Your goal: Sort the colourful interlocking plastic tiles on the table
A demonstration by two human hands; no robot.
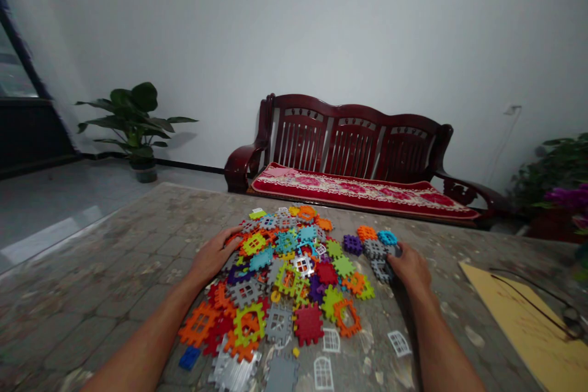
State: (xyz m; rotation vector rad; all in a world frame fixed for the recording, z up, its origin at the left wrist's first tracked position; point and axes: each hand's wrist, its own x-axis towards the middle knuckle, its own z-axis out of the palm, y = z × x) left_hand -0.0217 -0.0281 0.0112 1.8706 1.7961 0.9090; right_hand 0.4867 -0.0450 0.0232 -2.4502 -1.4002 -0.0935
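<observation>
Many coloured interlocking plastic tiles lie in a wide pile on the stone-patterned table [114,282]. At the pile's left edge, my left hand [215,255] rests with its fingers on grey and orange tiles; what it grips, if anything, is hidden. My right hand [410,266] touches a small group at the right, its fingertips at a grey tile [382,270]. Beside that lie another grey tile [374,249], a purple tile [352,244], an orange tile [367,233] and a blue ring-shaped tile [387,237]. White window pieces [323,373] lie near the front.
A yellow board [528,324] with a black cable [535,300] lies at the right of the table. Behind stands a dark red wooden bench [353,141] with a patterned red cover. A potted plant [138,122] is at the left, purple flowers [569,196] at the right.
</observation>
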